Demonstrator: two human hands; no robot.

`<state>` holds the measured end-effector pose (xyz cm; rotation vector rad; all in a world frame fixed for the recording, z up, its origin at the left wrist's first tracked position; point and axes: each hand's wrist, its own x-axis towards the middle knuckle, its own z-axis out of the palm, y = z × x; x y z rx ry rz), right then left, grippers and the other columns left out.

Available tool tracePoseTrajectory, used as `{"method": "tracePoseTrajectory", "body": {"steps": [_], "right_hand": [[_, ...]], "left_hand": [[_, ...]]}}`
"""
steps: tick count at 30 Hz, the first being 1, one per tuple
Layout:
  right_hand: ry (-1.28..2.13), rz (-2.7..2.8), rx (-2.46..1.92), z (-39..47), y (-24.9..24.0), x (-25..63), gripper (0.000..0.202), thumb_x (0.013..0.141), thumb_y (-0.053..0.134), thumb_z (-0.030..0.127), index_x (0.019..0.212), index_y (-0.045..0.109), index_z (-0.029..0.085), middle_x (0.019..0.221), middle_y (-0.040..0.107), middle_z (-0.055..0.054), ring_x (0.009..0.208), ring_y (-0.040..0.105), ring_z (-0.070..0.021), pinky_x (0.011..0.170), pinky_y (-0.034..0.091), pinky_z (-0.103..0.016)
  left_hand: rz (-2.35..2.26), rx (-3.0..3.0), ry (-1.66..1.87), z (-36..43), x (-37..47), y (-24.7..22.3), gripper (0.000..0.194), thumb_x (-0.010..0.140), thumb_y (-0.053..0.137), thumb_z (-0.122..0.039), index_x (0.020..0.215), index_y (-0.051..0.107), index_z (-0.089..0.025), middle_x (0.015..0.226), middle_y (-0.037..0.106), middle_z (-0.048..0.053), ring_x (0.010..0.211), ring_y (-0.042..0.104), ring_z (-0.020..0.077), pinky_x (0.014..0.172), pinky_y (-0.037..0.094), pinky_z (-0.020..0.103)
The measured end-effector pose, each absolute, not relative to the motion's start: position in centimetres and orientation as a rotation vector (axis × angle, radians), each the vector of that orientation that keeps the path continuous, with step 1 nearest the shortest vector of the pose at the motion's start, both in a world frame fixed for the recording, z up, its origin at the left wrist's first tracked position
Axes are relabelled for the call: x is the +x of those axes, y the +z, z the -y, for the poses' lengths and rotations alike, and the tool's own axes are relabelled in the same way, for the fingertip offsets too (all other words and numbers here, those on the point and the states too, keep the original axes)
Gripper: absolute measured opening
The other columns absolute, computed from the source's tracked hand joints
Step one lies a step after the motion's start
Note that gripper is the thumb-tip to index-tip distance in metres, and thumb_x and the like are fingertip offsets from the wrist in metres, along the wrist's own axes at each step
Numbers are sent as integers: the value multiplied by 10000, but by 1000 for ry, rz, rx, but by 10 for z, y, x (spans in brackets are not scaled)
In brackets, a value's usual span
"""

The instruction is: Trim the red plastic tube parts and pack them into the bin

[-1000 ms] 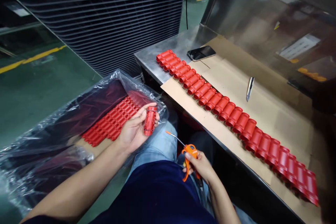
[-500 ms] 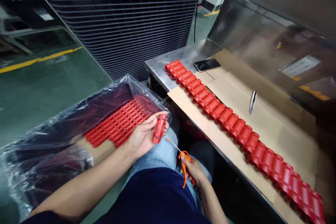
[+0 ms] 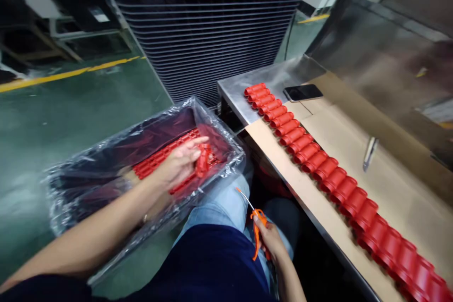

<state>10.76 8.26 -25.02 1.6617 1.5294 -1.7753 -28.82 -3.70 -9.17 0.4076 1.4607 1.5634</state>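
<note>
Over the plastic-lined box [image 3: 138,127], my left hand [image 3: 182,163] is closed around a red plastic tube [image 3: 203,160], which is blurred by motion. Rows of similar red tubes [image 3: 152,163] lie packed inside the box, partly hidden under my hand and forearm. My right hand [image 3: 269,236] grips an orange air blow gun [image 3: 258,219] above my lap. The thin metal nozzle of the gun, with its orange tip, points up and left toward the box.
On the metal table [image 3: 244,80] to the right, a long row of red tubes [image 3: 311,155] runs along the cardboard [image 3: 348,127]. A phone [image 3: 303,92] and a utility knife [image 3: 370,153] lie beyond the row. A dark ribbed panel [image 3: 212,23] stands behind the box.
My left hand has carried the red tube left and slightly up, from above my knee to over the box. My right hand still holds the air blow gun. The view has shifted left.
</note>
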Motion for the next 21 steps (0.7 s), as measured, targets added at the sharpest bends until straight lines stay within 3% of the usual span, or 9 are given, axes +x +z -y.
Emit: {"method": "tracePoseTrajectory", "body": {"steps": [3, 7, 15, 21], "right_hand": [[-1726, -1558, 1625, -84, -248, 111, 704, 866, 521, 952, 672, 497, 275, 435, 544, 29, 344, 427, -120, 403, 284, -250], [-1685, -1567, 1592, -86, -247, 107, 725, 822, 505, 986, 661, 487, 280, 436, 540, 17, 351, 417, -124, 413, 285, -257], [-1602, -1561, 1669, -85, -239, 104, 681, 847, 524, 940, 678, 477, 282, 461, 527, 22, 375, 430, -137, 428, 298, -269], [-1579, -1542, 1663, -84, -236, 99, 638, 909, 500, 877, 701, 464, 275, 467, 496, 38, 378, 420, -129, 422, 289, -254]], "left_hand": [[-1907, 357, 1413, 88, -360, -116, 706, 787, 936, -494, 1365, 685, -177, 1112, 763, 87, 1034, 741, 263, 962, 608, 411], [-2291, 249, 903, 151, -393, -161, 320, 1017, 771, -394, 1239, 721, -170, 1186, 737, 88, 1038, 736, 254, 890, 630, 423], [-2426, 341, 354, 186, -339, -255, 378, 1042, 747, -363, 1364, 692, -172, 1377, 698, 128, 1202, 711, 298, 1004, 623, 511], [-2520, 440, 330, 195, -349, -261, 366, 1054, 724, -383, 1346, 692, -164, 1355, 701, 127, 1175, 709, 288, 997, 617, 509]]}}
